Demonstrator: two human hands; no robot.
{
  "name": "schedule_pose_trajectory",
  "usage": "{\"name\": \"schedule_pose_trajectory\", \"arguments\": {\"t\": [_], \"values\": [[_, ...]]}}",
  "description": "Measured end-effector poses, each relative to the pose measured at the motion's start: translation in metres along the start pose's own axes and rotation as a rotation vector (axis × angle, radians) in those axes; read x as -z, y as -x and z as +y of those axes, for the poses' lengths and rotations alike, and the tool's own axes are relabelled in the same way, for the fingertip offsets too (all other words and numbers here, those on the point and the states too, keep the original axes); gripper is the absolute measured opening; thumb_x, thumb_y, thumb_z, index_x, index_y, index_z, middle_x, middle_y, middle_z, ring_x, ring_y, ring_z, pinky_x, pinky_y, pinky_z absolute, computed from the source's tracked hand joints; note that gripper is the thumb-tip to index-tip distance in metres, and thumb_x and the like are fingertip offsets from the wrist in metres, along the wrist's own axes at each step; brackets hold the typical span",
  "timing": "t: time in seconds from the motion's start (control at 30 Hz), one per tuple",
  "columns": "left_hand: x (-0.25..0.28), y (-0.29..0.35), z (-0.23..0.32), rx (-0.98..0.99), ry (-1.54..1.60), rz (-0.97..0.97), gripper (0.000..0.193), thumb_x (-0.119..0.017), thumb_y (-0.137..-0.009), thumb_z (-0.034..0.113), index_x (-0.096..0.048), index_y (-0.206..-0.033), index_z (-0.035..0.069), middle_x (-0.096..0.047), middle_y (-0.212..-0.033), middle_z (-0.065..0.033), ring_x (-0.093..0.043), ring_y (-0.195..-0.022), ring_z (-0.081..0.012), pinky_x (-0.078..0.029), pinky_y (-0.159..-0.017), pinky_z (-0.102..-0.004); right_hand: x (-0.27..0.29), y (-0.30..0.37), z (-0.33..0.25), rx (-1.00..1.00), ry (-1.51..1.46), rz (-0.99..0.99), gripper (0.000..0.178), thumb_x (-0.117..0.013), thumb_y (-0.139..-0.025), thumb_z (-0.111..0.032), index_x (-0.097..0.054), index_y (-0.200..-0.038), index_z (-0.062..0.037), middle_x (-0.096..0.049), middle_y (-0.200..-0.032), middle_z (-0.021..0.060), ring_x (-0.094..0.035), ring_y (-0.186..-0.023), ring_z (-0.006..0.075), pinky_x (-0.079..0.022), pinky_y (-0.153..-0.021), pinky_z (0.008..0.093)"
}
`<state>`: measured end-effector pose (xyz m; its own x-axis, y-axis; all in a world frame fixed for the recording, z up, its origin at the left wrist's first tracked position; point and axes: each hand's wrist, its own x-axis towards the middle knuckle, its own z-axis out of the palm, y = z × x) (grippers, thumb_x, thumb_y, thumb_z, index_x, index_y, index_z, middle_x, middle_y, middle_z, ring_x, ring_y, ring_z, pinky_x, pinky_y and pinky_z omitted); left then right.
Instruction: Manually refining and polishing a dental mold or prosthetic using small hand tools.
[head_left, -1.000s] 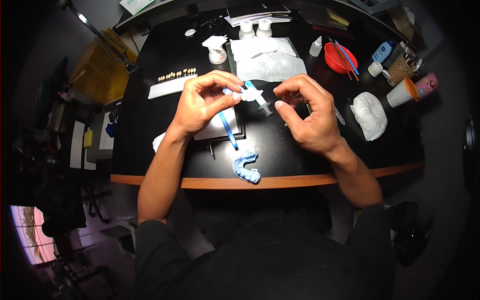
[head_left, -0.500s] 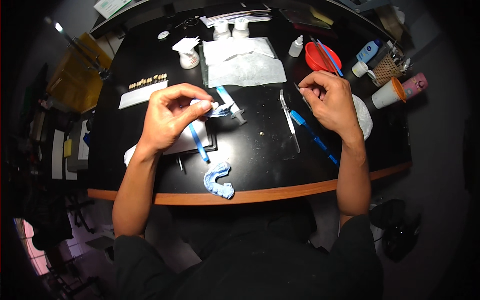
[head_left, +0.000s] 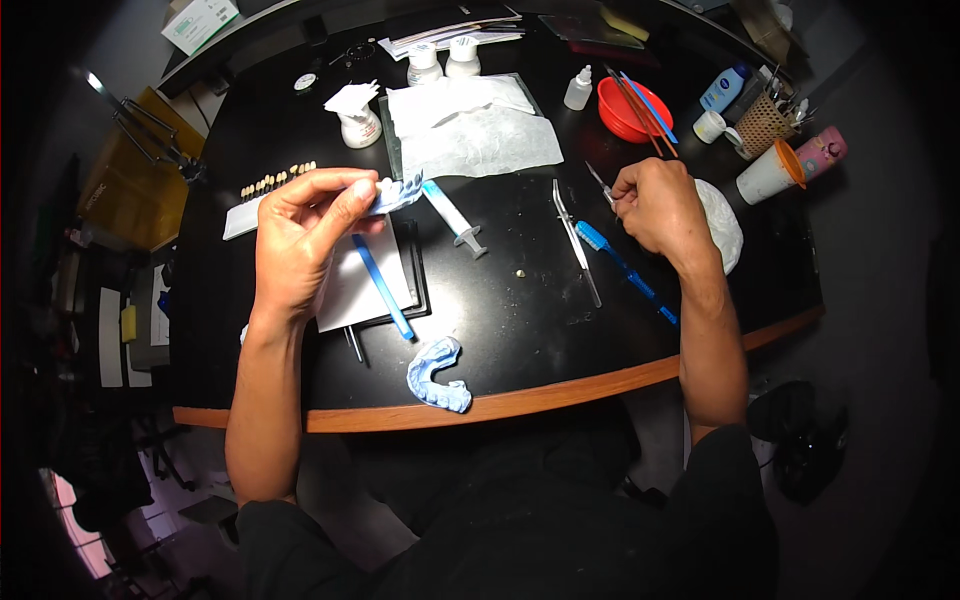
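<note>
Above the surface (head_left: 500, 335), the left hand (head_left: 305, 220) pinches the mould (head_left: 399, 192) by one end; a loosened grip could drop it. Well apart, the right hand (head_left: 660, 205) pinches a pointed tool (head_left: 599, 182); a slip could prick skin.

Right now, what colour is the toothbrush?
The toothbrush is blue, best seen in the head view.

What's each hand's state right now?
Left hand: closed, holding a blue-and-white molded piece.
Right hand: curled at a slim pointed tool; grip can't be told.
</note>
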<state>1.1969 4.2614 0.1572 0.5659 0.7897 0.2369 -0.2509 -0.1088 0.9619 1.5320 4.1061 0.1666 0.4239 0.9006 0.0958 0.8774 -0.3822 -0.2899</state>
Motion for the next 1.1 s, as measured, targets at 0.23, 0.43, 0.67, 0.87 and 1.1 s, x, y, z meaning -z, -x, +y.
{"name": "schedule_pose_trajectory", "arguments": {"t": [0.23,0.43,0.67,0.87,1.1], "values": [[0.001,0.002,-0.001,0.066,0.103,-0.045,0.026,-0.077,-0.091,0.001,-0.072,-0.115,-0.005,-0.074,-0.101,-0.0142,-0.074,-0.089,-0.0173,-0.063,-0.084,-0.0301,0.0,0.0,-0.013,-0.017,0.068,0.033,0.012,-0.074,-0.073,-0.002,-0.071,-0.085,-0.0014,-0.072,-0.083,0.0218,-0.073,-0.086,0.0418,-0.057,-0.08,0.0476],[-0.004,0.005,0.003,0.079,0.109,-0.134,0.037,-0.08,-0.084,-0.007,-0.069,-0.12,-0.005,-0.075,-0.105,-0.0156,-0.073,-0.096,-0.0158,-0.061,-0.089,-0.0281,-0.016,-0.003,-0.005,0.107,0.029,0.122,0.008,-0.067,-0.081,-0.001,-0.067,-0.089,-0.0013,-0.069,-0.085,0.0213,-0.069,-0.084,0.0441,-0.054,-0.079,0.052],[-0.011,0.007,0.005,0.083,0.085,-0.188,0.037,-0.081,-0.085,-0.004,-0.07,-0.12,-0.005,-0.074,-0.107,-0.0158,-0.073,-0.096,-0.0174,-0.062,-0.088,-0.0304,-0.002,0.003,-0.021,0.173,-0.368,0.3,0.019,-0.056,-0.084,0.005,-0.072,-0.094,0.0054,-0.065,-0.08,0.0109,-0.064,-0.071,0.014,-0.051,-0.068,0.0286],[-0.013,0.014,0.005,0.164,0.203,-0.206,0.033,-0.077,-0.092,0.003,-0.067,-0.123,-0.004,-0.074,-0.106,-0.0155,-0.073,-0.091,-0.016,-0.062,-0.083,-0.0299,-0.006,0.018,-0.031,0.47,-1.569,-0.096,0.028,-0.062,-0.083,0.015,-0.069,-0.109,0.0049,-0.067,-0.095,0.01,-0.069,-0.083,0.0151,-0.058,-0.081,0.0297],[-0.032,0.021,0.003,0.148,0.212,-0.201,0.03,-0.072,-0.097,0.007,-0.065,-0.123,-0.004,-0.072,-0.105,-0.0121,-0.069,-0.088,-0.0138,-0.059,-0.08,-0.0307,-0.027,0.026,-0.061,0.615,-1.518,0.003,0.026,-0.078,-0.089,0.004,-0.057,-0.101,-0.0042,-0.07,-0.098,0.0105,-0.066,-0.091,0.0112,-0.057,-0.082,0.0272]]}}
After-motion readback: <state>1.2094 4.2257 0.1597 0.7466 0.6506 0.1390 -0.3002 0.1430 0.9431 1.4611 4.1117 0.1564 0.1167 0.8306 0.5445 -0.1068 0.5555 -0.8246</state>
